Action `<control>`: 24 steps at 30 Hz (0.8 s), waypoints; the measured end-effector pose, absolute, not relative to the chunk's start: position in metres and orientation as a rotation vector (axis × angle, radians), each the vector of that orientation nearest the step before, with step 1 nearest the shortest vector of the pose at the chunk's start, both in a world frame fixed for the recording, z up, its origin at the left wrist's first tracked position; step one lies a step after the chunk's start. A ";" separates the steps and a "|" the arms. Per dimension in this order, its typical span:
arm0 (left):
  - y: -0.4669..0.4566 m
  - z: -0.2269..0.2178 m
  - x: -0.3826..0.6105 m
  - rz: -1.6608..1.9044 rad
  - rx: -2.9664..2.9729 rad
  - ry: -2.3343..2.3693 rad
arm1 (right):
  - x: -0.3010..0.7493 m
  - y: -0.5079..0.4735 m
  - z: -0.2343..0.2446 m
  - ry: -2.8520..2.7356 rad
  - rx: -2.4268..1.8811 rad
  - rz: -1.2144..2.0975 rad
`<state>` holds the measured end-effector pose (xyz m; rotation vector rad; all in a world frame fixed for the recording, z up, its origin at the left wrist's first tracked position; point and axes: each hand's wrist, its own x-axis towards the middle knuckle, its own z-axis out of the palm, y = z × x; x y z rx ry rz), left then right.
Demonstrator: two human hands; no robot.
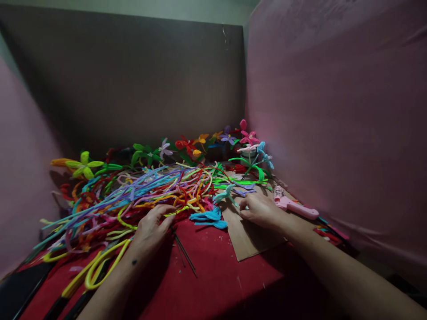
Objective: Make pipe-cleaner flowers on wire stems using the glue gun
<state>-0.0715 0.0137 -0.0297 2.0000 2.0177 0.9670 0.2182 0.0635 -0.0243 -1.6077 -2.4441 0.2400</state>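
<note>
Red cloth [216,266] bears pipe cleaners [133,191]; left hand [151,229] rests curled on them, grip unclear; right hand [262,210] pinches teal flower [224,194]

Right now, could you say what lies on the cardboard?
The right hand and a teal flower rest on the cardboard, a pink glue gun by its edge. Anything under the hand is hidden.
</note>
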 end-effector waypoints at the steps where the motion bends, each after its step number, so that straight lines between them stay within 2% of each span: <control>1: 0.014 -0.030 -0.072 0.971 2.004 2.012 | 0.219 0.063 -0.026 -2.439 -1.609 0.235; 24: 0.006 -0.030 -0.065 0.977 2.064 1.980 | 0.223 0.058 -0.038 -2.441 -1.556 0.180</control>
